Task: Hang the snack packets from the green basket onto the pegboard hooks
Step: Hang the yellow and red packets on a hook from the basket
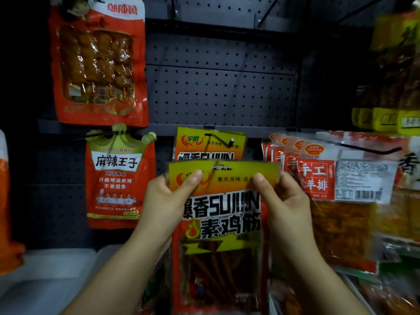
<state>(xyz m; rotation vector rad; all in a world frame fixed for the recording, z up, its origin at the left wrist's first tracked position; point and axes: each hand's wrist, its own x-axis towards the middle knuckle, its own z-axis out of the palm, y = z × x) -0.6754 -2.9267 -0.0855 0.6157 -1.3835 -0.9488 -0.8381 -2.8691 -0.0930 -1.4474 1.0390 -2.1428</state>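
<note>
Pinching the yellow-topped snack packet at its upper corners, left hand and right hand held it below the pegboard hook, where a matching packet hung.

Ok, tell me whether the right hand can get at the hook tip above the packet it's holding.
Probably yes. The right hand pinches the held packet at its top corner, just below the hook tip, with nothing between. But both hands grip the packet, so it would go up with it.

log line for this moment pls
step: hanging | both hands pinch packet top | hook above, not yet threaded
</note>
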